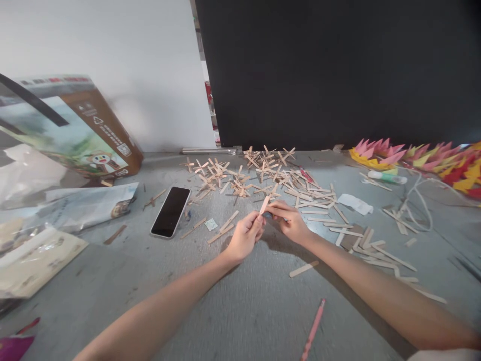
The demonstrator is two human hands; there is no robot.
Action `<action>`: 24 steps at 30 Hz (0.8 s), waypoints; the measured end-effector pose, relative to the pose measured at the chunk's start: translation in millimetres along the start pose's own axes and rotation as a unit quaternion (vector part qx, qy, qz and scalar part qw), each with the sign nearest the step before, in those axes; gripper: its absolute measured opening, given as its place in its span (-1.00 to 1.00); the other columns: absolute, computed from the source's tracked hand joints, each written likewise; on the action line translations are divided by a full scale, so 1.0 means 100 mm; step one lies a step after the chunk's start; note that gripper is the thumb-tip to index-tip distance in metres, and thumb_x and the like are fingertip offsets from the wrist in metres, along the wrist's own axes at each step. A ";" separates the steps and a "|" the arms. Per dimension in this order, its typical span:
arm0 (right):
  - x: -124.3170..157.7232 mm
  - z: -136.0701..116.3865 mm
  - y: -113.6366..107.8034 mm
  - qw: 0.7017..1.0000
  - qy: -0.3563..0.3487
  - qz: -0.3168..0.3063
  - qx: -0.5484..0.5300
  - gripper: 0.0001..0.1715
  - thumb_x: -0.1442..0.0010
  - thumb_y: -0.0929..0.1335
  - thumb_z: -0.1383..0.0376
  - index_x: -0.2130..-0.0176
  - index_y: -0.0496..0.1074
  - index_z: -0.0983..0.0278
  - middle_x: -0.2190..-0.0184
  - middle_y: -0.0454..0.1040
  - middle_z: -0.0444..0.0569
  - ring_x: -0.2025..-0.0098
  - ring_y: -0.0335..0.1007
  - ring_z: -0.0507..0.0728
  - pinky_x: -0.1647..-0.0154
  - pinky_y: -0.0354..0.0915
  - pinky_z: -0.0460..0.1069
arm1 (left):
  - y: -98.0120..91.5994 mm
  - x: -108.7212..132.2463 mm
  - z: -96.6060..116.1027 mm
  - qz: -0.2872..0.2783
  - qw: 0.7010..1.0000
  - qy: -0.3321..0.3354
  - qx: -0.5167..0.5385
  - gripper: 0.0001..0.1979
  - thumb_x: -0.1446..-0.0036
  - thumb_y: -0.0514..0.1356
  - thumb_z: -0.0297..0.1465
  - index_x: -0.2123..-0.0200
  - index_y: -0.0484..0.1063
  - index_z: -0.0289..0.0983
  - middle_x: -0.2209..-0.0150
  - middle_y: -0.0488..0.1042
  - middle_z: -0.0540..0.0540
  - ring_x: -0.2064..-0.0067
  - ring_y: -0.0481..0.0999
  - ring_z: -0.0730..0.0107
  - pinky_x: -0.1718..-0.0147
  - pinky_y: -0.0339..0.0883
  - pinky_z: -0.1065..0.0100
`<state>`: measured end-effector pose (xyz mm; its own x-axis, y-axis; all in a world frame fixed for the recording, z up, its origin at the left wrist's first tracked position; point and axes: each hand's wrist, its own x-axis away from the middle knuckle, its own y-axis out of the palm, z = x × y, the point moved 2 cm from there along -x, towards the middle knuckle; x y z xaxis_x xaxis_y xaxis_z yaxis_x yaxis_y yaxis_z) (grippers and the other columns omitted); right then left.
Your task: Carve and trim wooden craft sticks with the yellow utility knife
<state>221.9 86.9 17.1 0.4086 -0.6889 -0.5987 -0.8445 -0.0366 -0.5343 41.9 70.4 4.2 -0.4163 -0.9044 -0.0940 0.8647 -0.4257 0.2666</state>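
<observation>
From here, the left hand (pixel 246 233) pinches a wooden stick (pixel 264 204); whether the right hand (pixel 289 220), bunched beside it, grips anything, I can't tell. Crossed sticks (pixel 240 186) beyond the grip look finished; loose sticks (pixel 344 231) rightward seem yet unjoined.

Held stick (pixel 265 204): pale wood, flat, narrow, raised above counter (pixel 225 311), tilted with far end up and rightward; near end hidden in left hand's (pixel 244 236) grip. Right hand (pixel 290 223) close against it, contact unclear. Crossed sticks (pixel 240 187): same pale wood, star-like, heaped beyond hands. Loose sticks (pixel 345 232): flat, many overlapping, strewn rightward. Single stick (pixel 303 269): flat on counter, slanted, nearer than right hand.
</observation>
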 end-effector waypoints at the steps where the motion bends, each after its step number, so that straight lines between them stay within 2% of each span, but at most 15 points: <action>1: 0.00 0.00 0.00 1.000 -0.004 0.000 0.001 -0.42 -0.31 0.20 0.56 -0.11 0.55 0.14 0.13 0.55 0.02 0.16 0.40 0.17 0.09 0.38 0.09 | 0.00 0.00 0.00 -0.001 1.000 0.002 -0.004 -0.55 -0.34 0.16 0.04 0.31 0.28 -0.25 0.61 -0.06 0.23 0.62 -0.08 0.63 0.62 -0.19 0.50; 6: 0.01 0.00 0.01 1.000 0.000 0.003 -0.003 -0.43 -0.34 0.20 0.54 -0.13 0.54 0.12 0.12 0.54 0.03 0.10 0.41 0.19 0.07 0.38 0.09 | 0.02 0.00 0.01 -0.012 1.000 0.006 -0.003 -0.54 -0.34 0.15 0.04 0.30 0.30 -0.26 0.60 -0.05 0.23 0.63 -0.08 0.63 0.62 -0.18 0.49; 13: 0.00 0.00 0.00 1.000 0.002 -0.007 -0.007 -0.39 -0.33 0.19 0.55 -0.16 0.52 0.11 0.15 0.52 0.02 0.17 0.39 0.17 0.12 0.37 0.07 | 0.00 0.01 0.04 -0.004 1.000 0.009 -0.007 -0.55 -0.37 0.12 0.02 0.30 0.28 -0.26 0.60 -0.05 0.22 0.62 -0.08 0.63 0.61 -0.16 0.50; 19: 0.02 0.01 0.01 1.000 0.003 -0.008 -0.014 -0.42 -0.37 0.19 0.53 -0.17 0.51 0.08 0.11 0.51 0.02 0.12 0.38 0.18 0.13 0.36 0.08 | 0.00 0.00 0.00 -0.018 1.000 0.010 -0.009 -0.54 -0.37 0.10 0.04 0.30 0.27 -0.25 0.58 -0.04 0.22 0.61 -0.06 0.61 0.60 -0.12 0.50; 24: 0.01 0.00 0.00 1.000 0.006 -0.015 0.010 -0.41 -0.34 0.19 0.57 -0.12 0.52 0.10 0.13 0.52 0.01 0.12 0.40 0.20 0.12 0.37 0.11 | -0.03 -0.01 -0.04 -0.035 0.999 0.001 -0.033 -0.52 -0.36 0.08 0.08 0.25 0.28 -0.26 0.55 0.06 0.19 0.58 -0.01 0.59 0.58 -0.09 0.48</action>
<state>222.8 85.8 16.7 0.4294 -0.6958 -0.5758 -0.8251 -0.0429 -0.5634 41.0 72.5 -0.8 -0.4764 -0.8721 -0.1116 0.8501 -0.4893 0.1947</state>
